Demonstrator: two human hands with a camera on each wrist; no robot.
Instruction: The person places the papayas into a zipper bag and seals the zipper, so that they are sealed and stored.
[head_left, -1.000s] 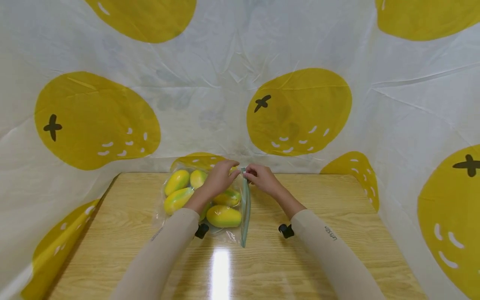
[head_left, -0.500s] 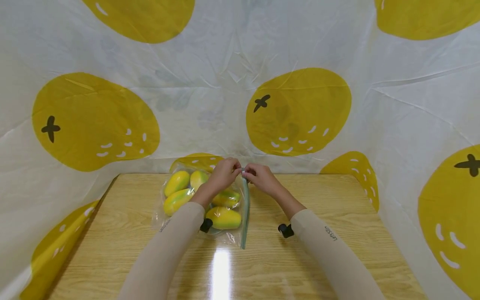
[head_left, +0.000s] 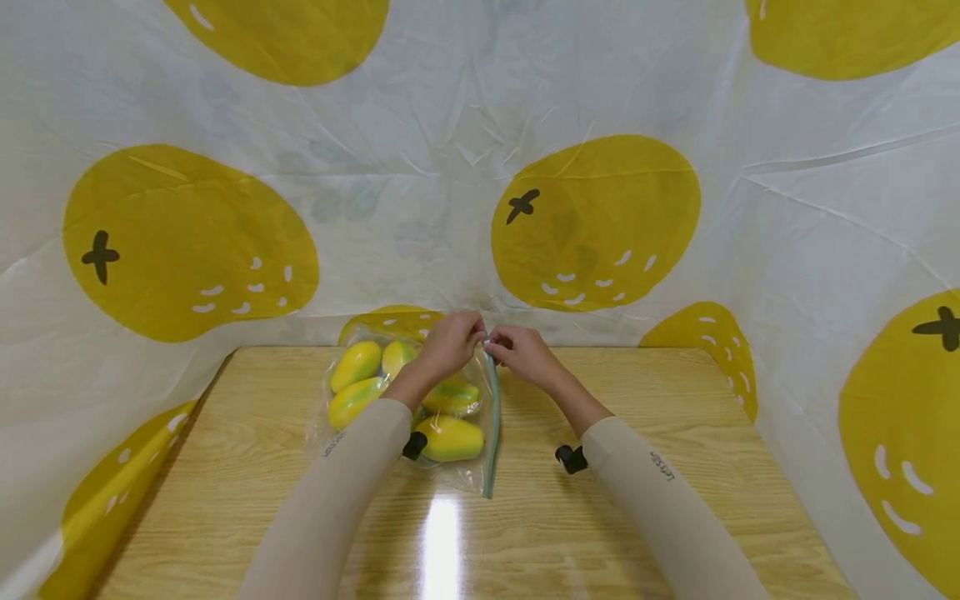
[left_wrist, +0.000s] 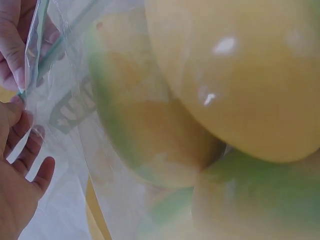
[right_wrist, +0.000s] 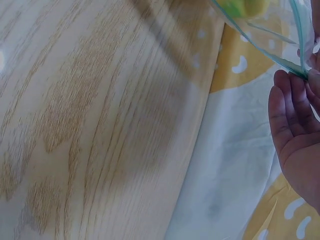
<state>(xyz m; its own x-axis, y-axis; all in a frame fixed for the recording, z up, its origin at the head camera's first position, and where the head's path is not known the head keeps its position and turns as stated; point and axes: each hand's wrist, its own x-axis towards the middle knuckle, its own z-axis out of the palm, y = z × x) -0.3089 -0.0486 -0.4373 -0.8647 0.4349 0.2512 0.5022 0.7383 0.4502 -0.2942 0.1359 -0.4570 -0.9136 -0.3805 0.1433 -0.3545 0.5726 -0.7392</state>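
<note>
A clear zip bag (head_left: 492, 442) with a green zip edge lies at the far side of the table. Several yellow-green, mango-like fruits (head_left: 453, 438) fill it, partly hidden by the left forearm. At the far corner of the zip edge, my left hand (head_left: 452, 343) pinches the bag between thumb and fingertip. My right hand (head_left: 522, 355) pinches the same corner from the right, fingertips close to the left ones. In the right wrist view the zip strips (right_wrist: 301, 37) spread apart away from that corner, so the mouth gapes there.
The wooden table (head_left: 637, 500) reaches right up to a white cloth (head_left: 420, 225) printed with yellow fruit, which also hangs at both sides. Black wrist mounts (head_left: 572, 459) stick out below the forearms. Light glares on the table in front of the bag.
My left hand has moved up and right to the bag's far corner, and its fingers have drawn together on it. The right hand has stayed nearly still at that corner.
</note>
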